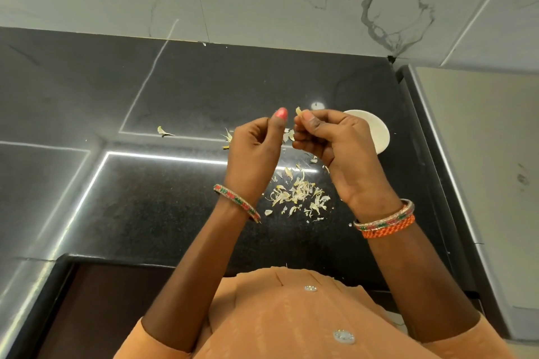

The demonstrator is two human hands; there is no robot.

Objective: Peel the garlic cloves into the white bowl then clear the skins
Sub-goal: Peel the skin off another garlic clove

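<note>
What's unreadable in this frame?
- White bowl, head view: the right hand covers its left part, so its contents are hidden.
- Garlic clove: only a tip shows above the right fingers.
- Left hand: its curled fingers face away; any hold is hidden.

My hands are raised over the countertop [180, 213], my left hand [253, 151] just beside my right hand [329, 143], which pinches a garlic clove [298, 111] at its fingertips. Below and between my wrists, a pile of garlic skins [297, 195] lies on the countertop. The bowl [376, 131] sits behind my right hand, partly hidden. One stray skin [164, 132] lies well left.
</note>
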